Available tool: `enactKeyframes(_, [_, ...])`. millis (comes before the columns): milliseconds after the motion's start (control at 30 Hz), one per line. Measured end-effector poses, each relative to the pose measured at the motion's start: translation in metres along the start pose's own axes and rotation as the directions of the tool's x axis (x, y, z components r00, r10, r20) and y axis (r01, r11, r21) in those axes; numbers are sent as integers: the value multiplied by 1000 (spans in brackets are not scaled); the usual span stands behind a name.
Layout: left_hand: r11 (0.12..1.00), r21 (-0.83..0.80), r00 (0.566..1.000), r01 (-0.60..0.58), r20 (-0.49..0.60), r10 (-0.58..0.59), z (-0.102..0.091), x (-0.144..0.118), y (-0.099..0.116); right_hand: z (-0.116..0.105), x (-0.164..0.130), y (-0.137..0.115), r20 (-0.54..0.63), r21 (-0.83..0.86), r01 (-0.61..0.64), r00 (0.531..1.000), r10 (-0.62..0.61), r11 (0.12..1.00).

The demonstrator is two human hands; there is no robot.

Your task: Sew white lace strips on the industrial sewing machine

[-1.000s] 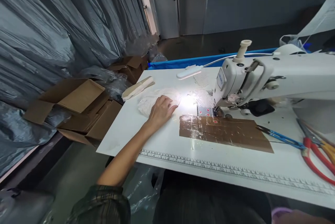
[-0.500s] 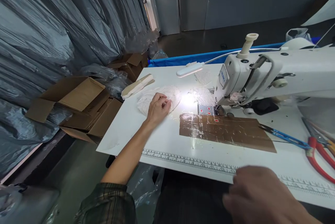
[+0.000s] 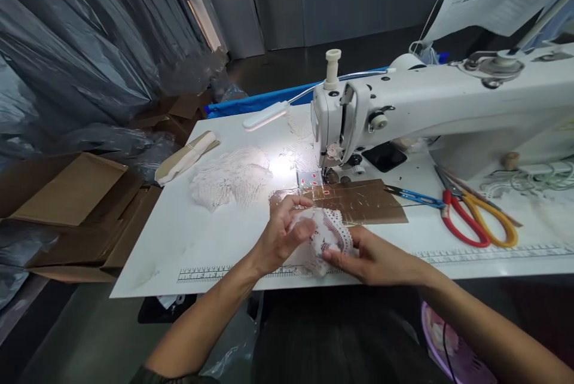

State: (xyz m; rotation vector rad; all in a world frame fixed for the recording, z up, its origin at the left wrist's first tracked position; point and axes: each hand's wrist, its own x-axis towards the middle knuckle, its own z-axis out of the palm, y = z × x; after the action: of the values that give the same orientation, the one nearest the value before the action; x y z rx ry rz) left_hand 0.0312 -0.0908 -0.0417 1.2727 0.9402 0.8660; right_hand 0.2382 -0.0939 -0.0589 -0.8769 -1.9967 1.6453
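A white lace piece (image 3: 320, 240) with a scalloped edge is held between both hands above the front of the sewing table (image 3: 156, 240). My left hand (image 3: 284, 234) grips its left side, thumb pressed on the fabric. On the right side, my right hand (image 3: 370, 255) pinches the lace with thumb and fingers. Behind them stands a white sewing machine (image 3: 341, 115), its presser foot area over a brown taped sheet (image 3: 372, 201). A heap of white lace (image 3: 233, 174) lies to the left of the needle.
Blue thread snips (image 3: 415, 195) and scissors with red and yellow handles (image 3: 466, 216) lie at the right. A lamp (image 3: 266, 115) lights the needle area. A tied fabric bundle (image 3: 188, 157) rests at the left edge, beside cardboard boxes (image 3: 72, 192). A printed ruler (image 3: 201, 273) runs along the front.
My left hand has left the lace heap and moved to the front. My right hand has come in from the lower right. Both now hold a lace piece. The view has turned right.
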Motion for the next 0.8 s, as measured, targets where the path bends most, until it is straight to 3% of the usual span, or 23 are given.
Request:
enactKeyframes(133, [983, 168, 995, 71, 55, -81, 1, 6, 9, 4, -4, -2, 204, 210, -114, 976, 71, 971])
enactKeyframes(233, [966, 259, 998, 16, 47, -29, -7, 8, 10, -8, -7, 5, 270, 371, -182, 959, 82, 911])
enactKeyframes(300, [934, 355, 998, -45, -23, 57, -17, 10, 8, -24, -7, 13, 242, 361, -203, 963, 119, 910])
enactKeyframes(367, [842, 533, 984, -80, -95, 153, -29, 15, 4, -44, -5, 19, 148, 267, -204, 975, 169, 942])
enactKeyframes(467, [560, 822, 963, -103, -58, 262, -46, 29, -2, -70, 9, 22, -147, -12, -247, 959, 243, 969])
enactKeyframes(567, [226, 959, 937, -171, 87, 338, -53, 45, -10, -83, 26, 19, -527, -364, -440, 824, 208, 821])
enactKeyframes(633, [70, 966, 888, -250, 200, 414, -53, 52, -17, -85, 33, 18, -630, -465, -528, 761, 154, 710])
enactKeyframes(733, [42, 888, 806, -458, 395, 441, -47, 55, -27, -86, 33, 19, -628, -500, -522, 768, 126, 690])
enactKeyframes(800, [84, 834, 790, -545, 477, 385, -44, 53, -30, -88, 28, 20, -619, -485, -504, 775, 128, 715])
